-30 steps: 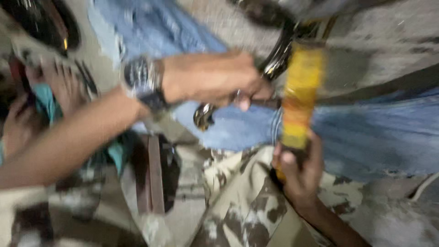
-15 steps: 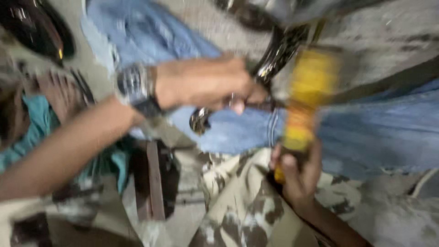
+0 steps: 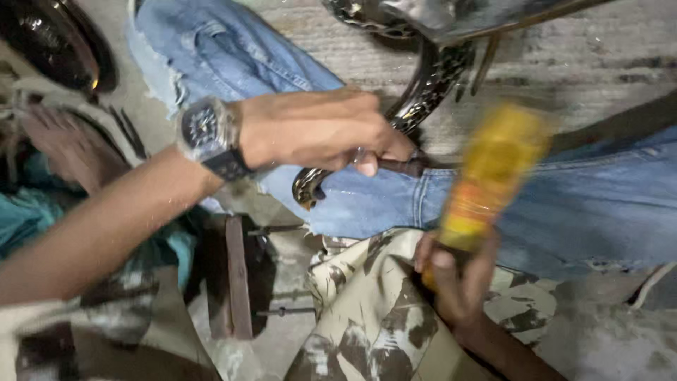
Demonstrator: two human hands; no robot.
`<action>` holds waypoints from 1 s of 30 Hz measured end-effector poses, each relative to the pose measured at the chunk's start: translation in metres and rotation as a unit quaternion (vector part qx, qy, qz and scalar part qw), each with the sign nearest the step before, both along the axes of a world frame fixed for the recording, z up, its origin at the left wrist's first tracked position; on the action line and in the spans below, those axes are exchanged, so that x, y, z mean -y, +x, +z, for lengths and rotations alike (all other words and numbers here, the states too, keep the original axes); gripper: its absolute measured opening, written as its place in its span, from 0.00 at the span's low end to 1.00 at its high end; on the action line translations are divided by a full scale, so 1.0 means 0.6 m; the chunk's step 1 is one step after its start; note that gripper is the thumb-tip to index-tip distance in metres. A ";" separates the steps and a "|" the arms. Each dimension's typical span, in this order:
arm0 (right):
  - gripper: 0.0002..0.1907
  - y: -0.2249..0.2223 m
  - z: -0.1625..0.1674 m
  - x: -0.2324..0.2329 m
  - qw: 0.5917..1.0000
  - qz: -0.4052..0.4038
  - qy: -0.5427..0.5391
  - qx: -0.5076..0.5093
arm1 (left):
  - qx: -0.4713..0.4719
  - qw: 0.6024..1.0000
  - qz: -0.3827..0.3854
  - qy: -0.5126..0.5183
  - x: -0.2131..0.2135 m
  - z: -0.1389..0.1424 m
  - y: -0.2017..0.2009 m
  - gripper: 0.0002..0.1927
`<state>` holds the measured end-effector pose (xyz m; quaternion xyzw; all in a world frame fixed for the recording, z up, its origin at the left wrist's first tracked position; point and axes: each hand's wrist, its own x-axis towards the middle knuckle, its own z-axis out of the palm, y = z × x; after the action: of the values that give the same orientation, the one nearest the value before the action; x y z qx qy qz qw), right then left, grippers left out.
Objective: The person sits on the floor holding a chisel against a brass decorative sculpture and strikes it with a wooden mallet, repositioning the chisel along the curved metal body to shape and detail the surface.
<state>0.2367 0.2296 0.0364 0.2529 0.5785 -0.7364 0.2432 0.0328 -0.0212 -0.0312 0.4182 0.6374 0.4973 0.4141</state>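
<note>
My left hand [image 3: 317, 130], with a dark wristwatch [image 3: 206, 134] on its wrist, is closed around a thin dark rod [image 3: 402, 166] that meets a curved chrome metal part [image 3: 423, 92]. My right hand [image 3: 458, 279] grips the lower end of a yellow and orange bottle [image 3: 493, 176], which is held upright and looks blurred. The bottle stands just right of the rod and the chrome part. Both hands are over blue denim [image 3: 395, 201] and my camouflage-patterned trouser leg [image 3: 367, 310].
A person's legs in blue jeans [image 3: 226, 49] cross the concrete floor [image 3: 564, 56] from upper left to right. A bare foot [image 3: 67, 144] and teal cloth [image 3: 28, 219] lie at the left. A dark round object [image 3: 49, 35] sits top left. A small wooden stool [image 3: 236, 275] stands below.
The yellow bottle in my right hand has shifted to the right and tilted slightly. My left hand stays closed on the rod at the chrome part.
</note>
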 end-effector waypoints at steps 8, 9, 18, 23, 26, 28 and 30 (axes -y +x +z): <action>0.39 -0.012 0.003 -0.010 0.994 -0.094 -0.014 0.050 | 0.068 0.988 -0.036 -0.131 -0.020 0.014 -0.026 0.13; 0.40 -0.014 0.006 -0.011 0.990 -0.123 -0.022 0.059 | 0.065 0.989 -0.038 -0.129 -0.022 0.016 -0.031 0.07; 0.35 -0.024 0.009 -0.015 0.996 -0.073 -0.031 0.046 | 0.054 0.995 -0.035 -0.072 -0.027 0.029 -0.058 0.14; 0.34 -0.008 -0.007 0.001 0.998 -0.061 0.006 0.002 | -0.010 0.999 0.001 -0.043 -0.014 0.016 -0.034 0.18; 0.30 0.004 -0.029 0.014 1.000 -0.004 0.024 -0.009 | -0.029 0.998 -0.019 -0.051 -0.004 0.003 -0.018 0.13; 0.28 0.011 -0.041 0.018 1.000 0.010 0.023 -0.019 | -0.020 0.997 -0.033 -0.070 0.001 -0.004 -0.012 0.14; 0.27 0.016 -0.047 0.019 0.999 -0.039 0.006 -0.036 | -0.007 0.996 -0.022 -0.083 0.003 -0.008 -0.008 0.25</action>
<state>0.2466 0.2185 0.0083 0.2504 0.5810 -0.7503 0.1916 0.0278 -0.0229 -0.0360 0.3998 0.6697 0.4310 0.4538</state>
